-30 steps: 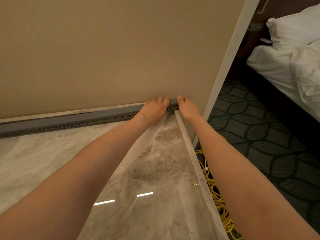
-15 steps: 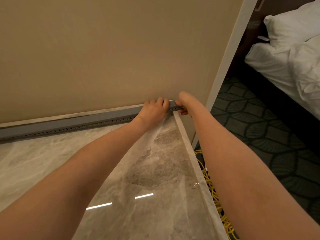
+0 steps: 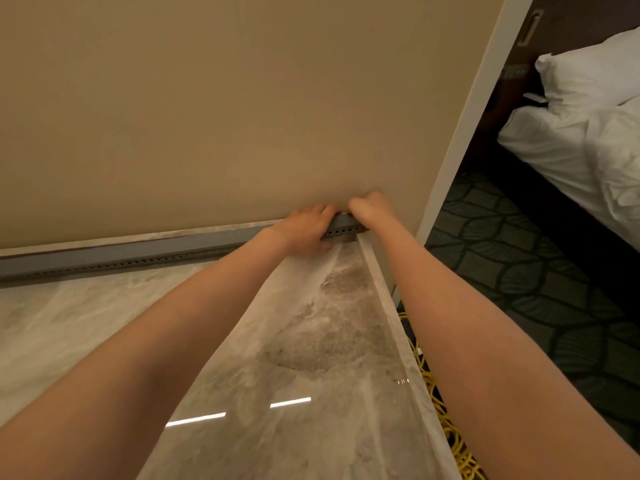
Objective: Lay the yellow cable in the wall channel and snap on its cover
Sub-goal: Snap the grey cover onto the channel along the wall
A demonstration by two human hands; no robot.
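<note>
At the foot of the wall, the left hand grips the gray channel near its right end, fingers curled over it. The right hand is curled at the very end; I cannot tell its hold. The yellow cable lies on the floor beside the counter.

The stone top at the bottom is shiny and smooth. The grey channel looks like dull plastic. The bed sheets on the right are soft cloth.
</note>
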